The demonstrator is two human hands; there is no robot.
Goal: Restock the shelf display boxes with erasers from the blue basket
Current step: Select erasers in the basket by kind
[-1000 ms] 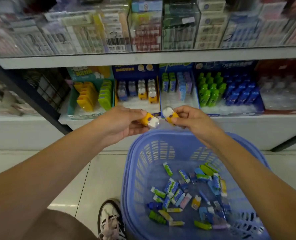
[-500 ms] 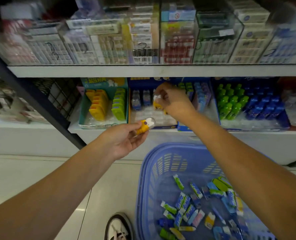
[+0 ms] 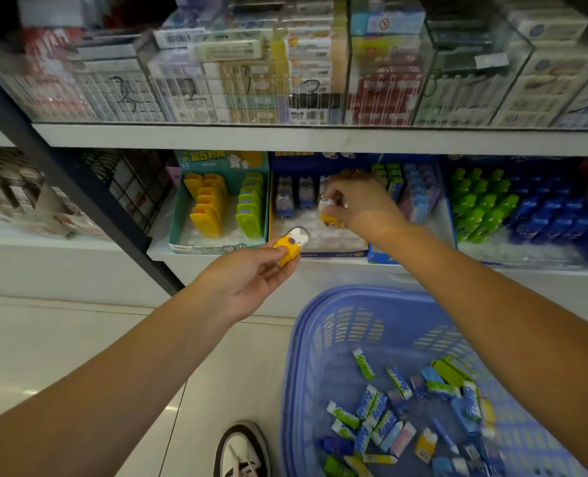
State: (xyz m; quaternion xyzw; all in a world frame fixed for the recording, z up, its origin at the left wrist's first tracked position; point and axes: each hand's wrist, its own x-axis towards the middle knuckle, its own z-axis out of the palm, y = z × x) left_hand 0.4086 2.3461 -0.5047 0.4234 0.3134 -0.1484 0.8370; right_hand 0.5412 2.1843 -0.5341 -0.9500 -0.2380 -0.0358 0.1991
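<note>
**Seating a capped eraser in its display box**

The right hand point(image 3: 358, 204) reaches into the dark-blue cardboard display box point(image 3: 337, 251) on the white lower shelf point(image 3: 320, 270). Its grip pinches a yellow eraser with a clear rounded cap point(image 3: 328, 215) from above, fingertips curled round the cap and the yellow base pointing down toward the box's clear moulded tray. Whether the base already touches the tray cannot be told. The left hand point(image 3: 251, 280) hovers just in front of the box's front wall, palm up. Its grip pinches a second yellow eraser point(image 3: 291, 244) of the same kind between thumb and fingers, cap toward the shelf. The blue perforated plastic basket point(image 3: 303, 339) stands below on the floor, with many loose wrapped erasers point(image 3: 382, 418) on its bottom.

The step in hand appears to be standing the right-hand eraser upright, to the right of the blue-bodied capped erasers point(image 3: 284, 197) at the back of the box. To do it well:

- Lower the piece straight, base first, into a free recess.
- Align its face with its neighbours.
- Release only once it stands unaided.
- Clear the standing pieces on withdrawal, since such tall, narrow items are likely to topple.

The left-hand eraser probably belongs in an adjoining recess.
</note>
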